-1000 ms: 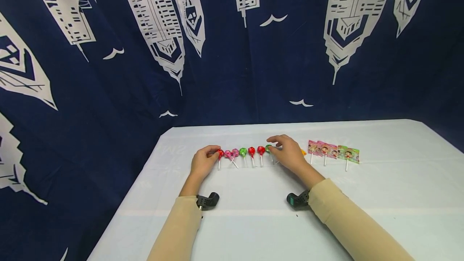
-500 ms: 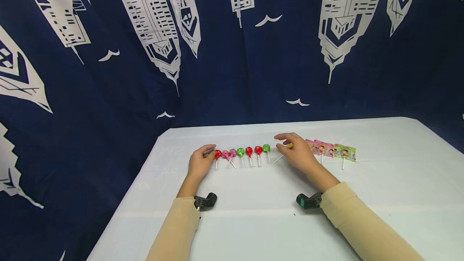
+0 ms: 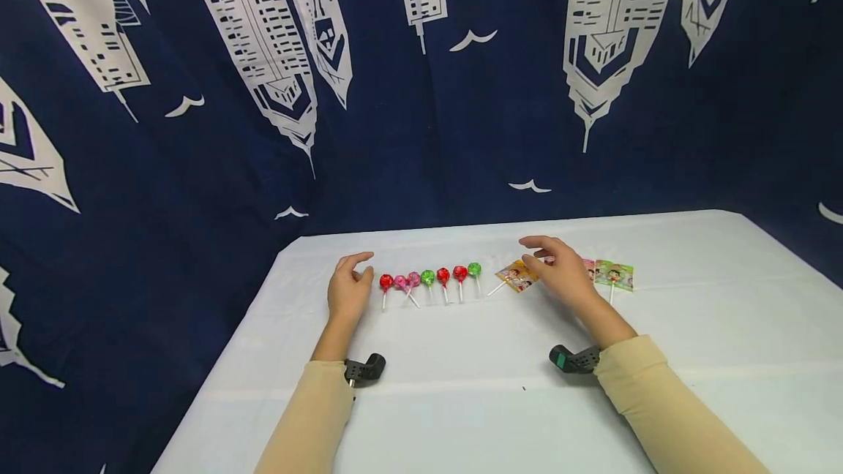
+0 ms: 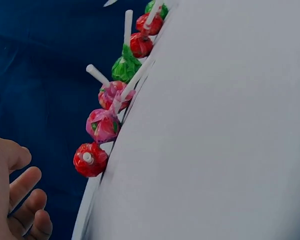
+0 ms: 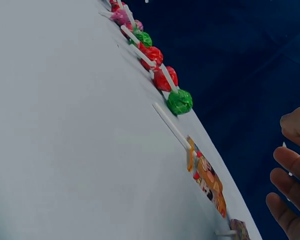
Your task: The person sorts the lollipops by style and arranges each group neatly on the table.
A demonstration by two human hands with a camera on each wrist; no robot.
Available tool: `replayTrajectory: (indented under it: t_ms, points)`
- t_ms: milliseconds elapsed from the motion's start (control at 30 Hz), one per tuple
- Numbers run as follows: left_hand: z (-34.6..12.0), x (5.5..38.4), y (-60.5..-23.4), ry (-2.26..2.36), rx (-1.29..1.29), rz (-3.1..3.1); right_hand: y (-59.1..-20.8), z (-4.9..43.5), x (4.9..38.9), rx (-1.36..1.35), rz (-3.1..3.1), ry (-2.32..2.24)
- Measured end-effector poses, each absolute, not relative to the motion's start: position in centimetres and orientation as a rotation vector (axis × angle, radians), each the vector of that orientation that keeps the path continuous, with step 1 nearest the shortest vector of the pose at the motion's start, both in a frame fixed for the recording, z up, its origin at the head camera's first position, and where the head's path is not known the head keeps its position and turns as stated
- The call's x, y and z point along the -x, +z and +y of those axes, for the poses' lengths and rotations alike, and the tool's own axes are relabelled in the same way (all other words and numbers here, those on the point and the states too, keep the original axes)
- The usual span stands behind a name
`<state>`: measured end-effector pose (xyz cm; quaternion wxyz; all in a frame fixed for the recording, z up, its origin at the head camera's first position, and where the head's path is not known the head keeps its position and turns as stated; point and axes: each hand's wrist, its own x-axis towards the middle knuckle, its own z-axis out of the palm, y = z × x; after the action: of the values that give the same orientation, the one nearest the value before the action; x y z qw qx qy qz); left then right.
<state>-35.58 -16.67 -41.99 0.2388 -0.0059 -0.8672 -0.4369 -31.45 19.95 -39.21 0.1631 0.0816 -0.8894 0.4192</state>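
Several round lollipops lie in a row on the white table. From the left come a red lollipop [image 3: 386,281], two pink lollipops [image 3: 407,281] with crossing sticks, a green lollipop [image 3: 428,277], two red ones, and a green lollipop [image 3: 474,269] at the right end. Just left of the row is my left hand [image 3: 349,287], fingers loosely bent, holding nothing; the left wrist view shows it apart from the red lollipop [image 4: 90,160]. My right hand [image 3: 560,273] hovers by a flat orange-wrapped lollipop [image 3: 518,276], its thumb overlapping the wrapper's edge in the head view.
Right of my right hand lies a flat green-wrapped lollipop [image 3: 614,273], with pink-wrapped lollipops [image 3: 589,268] partly hidden behind the hand. The white table [image 3: 461,386] reaches back to a dark blue curtain [image 3: 421,152] printed with white buildings.
My left hand has drawn away leftward from the red lollipop. My right hand has moved right, uncovering the end green lollipop and the orange-wrapped one. The head view has shifted slightly.
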Motion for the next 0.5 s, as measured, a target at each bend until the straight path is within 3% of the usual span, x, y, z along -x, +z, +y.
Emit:
replayTrajectory:
  t_ms: [500]
  points:
    - [-12.2,36.6,-37.9,-0.975,0.471,-2.643,-40.2,23.5,32.4,-0.149,-2.573,1.062]
